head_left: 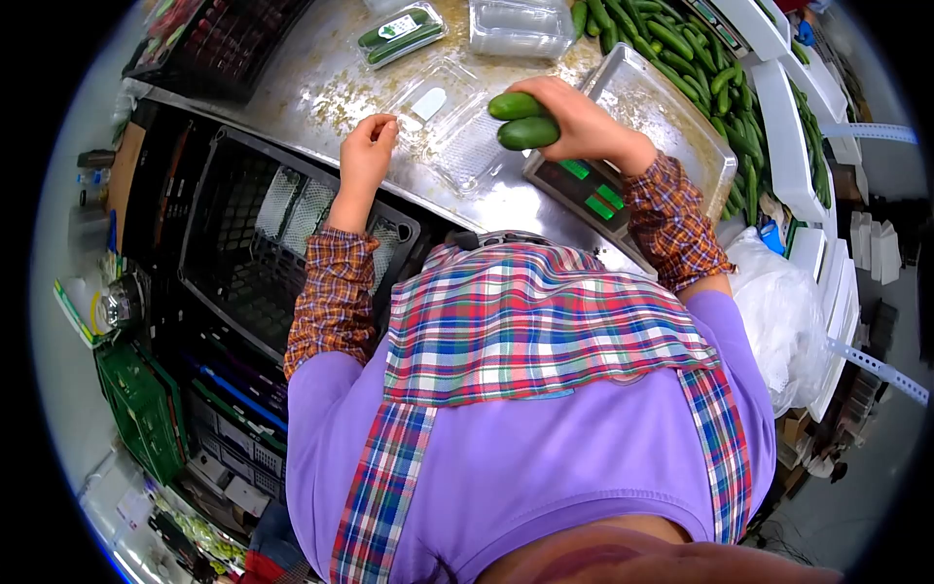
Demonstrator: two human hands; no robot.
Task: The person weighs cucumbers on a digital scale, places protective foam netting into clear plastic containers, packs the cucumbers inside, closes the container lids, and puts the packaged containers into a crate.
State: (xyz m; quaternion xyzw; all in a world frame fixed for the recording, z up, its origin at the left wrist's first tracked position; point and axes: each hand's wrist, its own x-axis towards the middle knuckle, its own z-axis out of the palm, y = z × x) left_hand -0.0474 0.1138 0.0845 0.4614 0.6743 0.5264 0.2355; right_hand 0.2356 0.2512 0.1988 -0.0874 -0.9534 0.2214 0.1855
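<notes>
The right hand (574, 117) has its fingers wrapped around two cucumbers (523, 119), gripped together one beyond the other, their ends poking out to the left of the grasp. The left hand (368, 161) has its fingers curled inward, thumb beside the index finger; whether the tips meet or pinch anything cannot be told. Between the two hands, an open clear container (467, 151) lies on the metal table (292, 97), its ribbed half nearer the right hand and the half with a white label (429, 104) farther away; the held cucumbers are just to the right of it. Beyond it, at the far side, lies a labelled pack of cucumbers (400, 35), with a stack of clear containers (521, 27) to its right. Near the right forearm is a scale (584, 187) with lit green displays, close to a shallow tray (671, 127). Farther right, a large heap of cucumbers (686, 49) spreads along the tray, next to white boxes (786, 136). A translucent plastic bag (778, 321) is at the near right. At the near left, below the table edge, a black crate (229, 200) holds ribbed clear packs (311, 214), and a dark crate (219, 44) stands at the far left.
</notes>
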